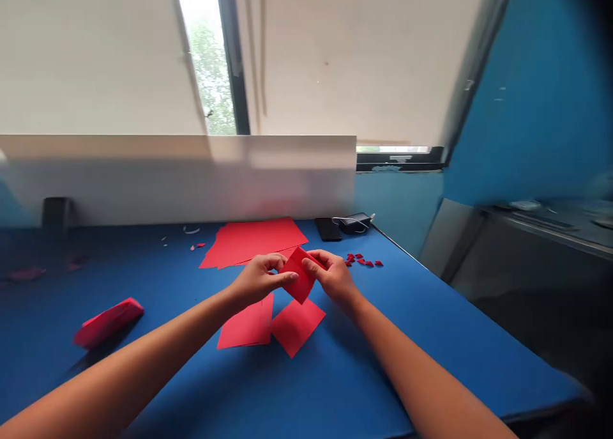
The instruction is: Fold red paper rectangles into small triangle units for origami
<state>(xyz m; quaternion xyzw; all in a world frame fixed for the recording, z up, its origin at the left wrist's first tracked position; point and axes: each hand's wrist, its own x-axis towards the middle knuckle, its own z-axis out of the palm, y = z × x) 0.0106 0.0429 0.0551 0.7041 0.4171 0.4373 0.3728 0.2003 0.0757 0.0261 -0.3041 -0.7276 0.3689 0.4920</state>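
Red paper (pixel 301 282) half-hidden by right grip (pixel 334 276)

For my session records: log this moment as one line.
left hand: holds red paper piece | right hand: holds same piece | nearby: red paper scraps

Cream blinds (pixel 96 55) nearly cover a window, a tree (pixel 211 75) showing through the gap. A white panel (pixel 177 190) backs the surface (pixel 454 356), with a blue wall (pixel 536 94) at right.

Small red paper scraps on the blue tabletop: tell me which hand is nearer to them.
Right hand. It sits just left of the small red paper scraps in the head view, not touching them; the left hand lies farther left, beyond the right hand.
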